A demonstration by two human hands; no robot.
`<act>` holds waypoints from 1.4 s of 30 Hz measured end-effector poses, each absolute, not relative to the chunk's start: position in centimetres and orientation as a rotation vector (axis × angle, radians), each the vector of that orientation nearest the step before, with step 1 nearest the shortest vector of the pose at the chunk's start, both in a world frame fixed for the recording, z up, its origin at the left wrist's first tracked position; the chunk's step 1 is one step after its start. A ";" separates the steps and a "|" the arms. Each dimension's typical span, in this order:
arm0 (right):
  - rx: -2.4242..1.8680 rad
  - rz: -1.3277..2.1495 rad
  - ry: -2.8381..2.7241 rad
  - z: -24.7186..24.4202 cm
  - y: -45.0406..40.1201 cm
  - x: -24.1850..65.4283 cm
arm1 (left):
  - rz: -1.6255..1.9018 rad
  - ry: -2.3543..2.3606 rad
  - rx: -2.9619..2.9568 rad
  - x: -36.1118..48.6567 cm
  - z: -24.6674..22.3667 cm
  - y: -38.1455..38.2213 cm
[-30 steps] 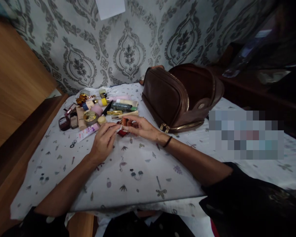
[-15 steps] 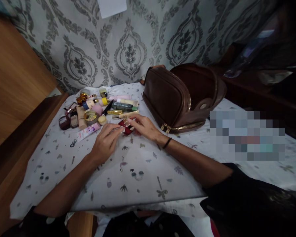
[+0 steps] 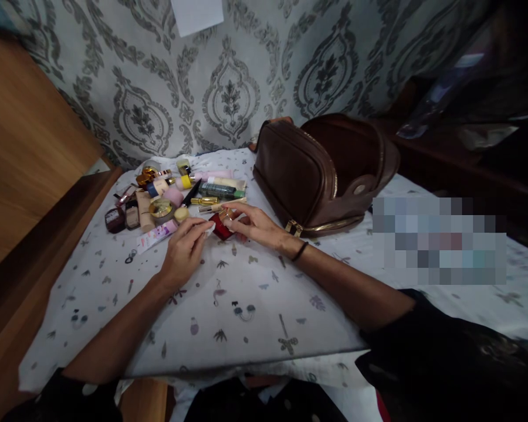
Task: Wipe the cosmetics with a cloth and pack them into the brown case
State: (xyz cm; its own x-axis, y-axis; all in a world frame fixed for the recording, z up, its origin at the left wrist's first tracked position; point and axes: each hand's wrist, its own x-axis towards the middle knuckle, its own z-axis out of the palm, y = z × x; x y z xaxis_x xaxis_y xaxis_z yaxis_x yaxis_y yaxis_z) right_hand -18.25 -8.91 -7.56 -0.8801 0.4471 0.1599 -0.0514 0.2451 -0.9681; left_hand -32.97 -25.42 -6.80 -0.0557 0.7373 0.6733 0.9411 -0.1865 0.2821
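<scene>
My right hand (image 3: pixel 257 227) is closed round the gold-coloured cap end of a small red bottle (image 3: pixel 222 227), which lies tilted just above or on the cloth. Pinched in the fingers of my left hand (image 3: pixel 187 246) is a small white wipe (image 3: pixel 210 229), close to the bottle's left side; most of it is hidden by the fingers. Beyond my hands lies a group of cosmetics: a pink and white tube (image 3: pixel 156 236), a round gold-rimmed jar (image 3: pixel 161 209), a pink makeup sponge (image 3: pixel 173 196), a gold tube (image 3: pixel 204 201) and a green bottle (image 3: pixel 220 190).
A brown zipped bag (image 3: pixel 293 170) stands open to the right of the cosmetics. The table has a white printed cloth (image 3: pixel 229 316). A wooden panel (image 3: pixel 35 117) rises at the left, a patterned curtain (image 3: pixel 231 88) behind. A pixelated patch covers something at the right.
My left hand has drawn slightly left, away from the red bottle, with the white wipe. More of the bottle and its cap shows in my right hand. The view has shifted a little.
</scene>
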 end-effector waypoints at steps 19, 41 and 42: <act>-0.562 1.530 -2.134 -7.0 -9.5 -18.2 | -0.898 -1.530 -2.144 -31.4 -6.4 -25.6; -0.566 1.376 -2.138 -6.9 -9.4 -18.2 | -0.917 -1.578 -2.132 -31.6 -6.7 -25.3; -0.609 1.417 -2.123 -6.9 -9.4 -18.2 | -0.926 -1.587 -2.130 -31.6 -6.7 -25.3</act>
State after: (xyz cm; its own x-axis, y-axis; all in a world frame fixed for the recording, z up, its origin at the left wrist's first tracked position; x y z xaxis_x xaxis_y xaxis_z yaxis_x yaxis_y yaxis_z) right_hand -18.22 -9.36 -6.92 -0.7682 0.6184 0.1658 0.0838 0.3539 -0.9315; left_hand -31.58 -25.35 -6.67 0.1696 0.7253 0.6672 0.9378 -0.3268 0.1168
